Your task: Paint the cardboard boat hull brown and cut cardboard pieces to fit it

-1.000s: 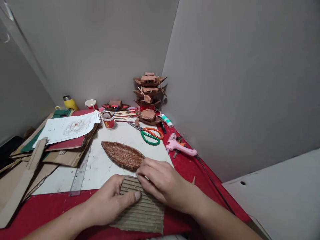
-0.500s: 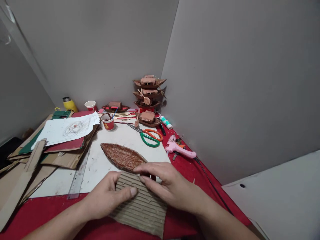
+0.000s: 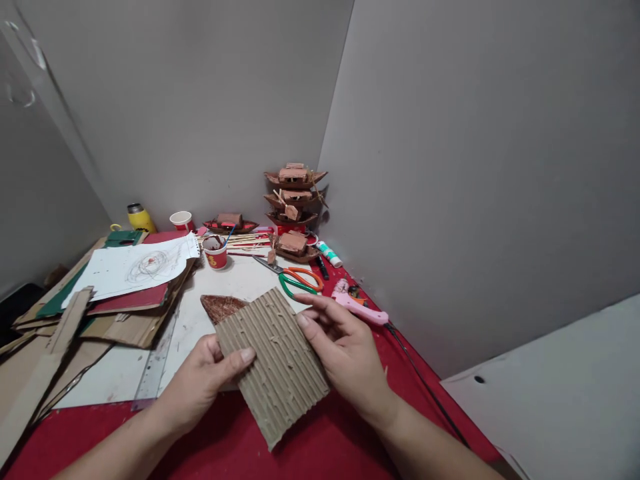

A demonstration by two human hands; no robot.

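Between my two hands is a piece of corrugated cardboard [image 3: 275, 367], its ridged side facing up. My left hand [image 3: 200, 373] grips its left edge, thumb lying on top of the ridges. At the right edge my right hand [image 3: 345, 353] pinches it with the thumb on top, while the index finger stretches out past the edge. Behind the cardboard lies a brown boat hull [image 3: 220, 307] on the white sheet; only its left tip shows, and the rest is covered.
Scissors [image 3: 300, 281], a pink glue gun [image 3: 363, 308] with a cord, and a paint cup [image 3: 216, 253] lie beyond my hands. Several model boats [image 3: 295, 179] are stacked at the back. Left are a cardboard pile [image 3: 135, 327], a drawing [image 3: 115, 267] and a ruler [image 3: 150, 373].
The cardboard has been raised and turned, so its ridges now run steeply and it covers most of the boat hull. My right hand has shifted right along with its edge.
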